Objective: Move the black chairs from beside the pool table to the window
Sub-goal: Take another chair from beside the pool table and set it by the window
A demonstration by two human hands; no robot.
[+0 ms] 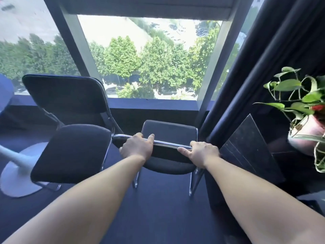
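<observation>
Both left hand (137, 147) and right hand (202, 152) clasp the black chair's (168, 131) rounded chrome rail (165, 143) (padded in matte fabric).

near chair (168, 131) right in front of the window (149, 55), second chair (70, 152) just left of it, table base (17, 173) further left, plant (288, 85) off right, curtain (263, 67) between plant and window

Your left hand (136, 147) and right hand (202, 152) grip the chair's (169, 131) bar (165, 143). The window (149, 59) lies beyond your fingers (182, 150), another chair (70, 152) to their left.
</observation>
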